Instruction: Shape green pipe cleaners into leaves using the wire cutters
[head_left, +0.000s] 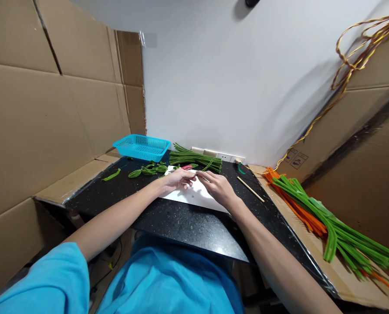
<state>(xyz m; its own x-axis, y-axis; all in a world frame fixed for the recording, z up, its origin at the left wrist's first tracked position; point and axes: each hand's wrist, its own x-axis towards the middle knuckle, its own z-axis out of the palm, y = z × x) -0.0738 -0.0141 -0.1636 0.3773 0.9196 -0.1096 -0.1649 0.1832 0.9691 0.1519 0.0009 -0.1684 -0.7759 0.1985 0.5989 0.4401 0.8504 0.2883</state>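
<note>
Both my hands rest over a white sheet (194,197) on a black speckled tabletop (181,222). My left hand (177,179) has its fingers curled and pinched at their tips, which meet the fingertips of my right hand (218,185). My right hand's fingers are drawn together too. What they pinch is too small to make out. Just beyond the fingertips lie a pink object (187,167) and a bundle of green pipe cleaners (196,158). Several small folded green pieces (148,170) lie to the left of my left hand.
A turquoise plastic basket (142,147) stands at the back left. A thin wooden stick (250,189) lies right of my right hand. Long green and orange pipe cleaners (325,218) lie on cardboard at the right. Cardboard walls close in both sides; gold cord (354,56) hangs upper right.
</note>
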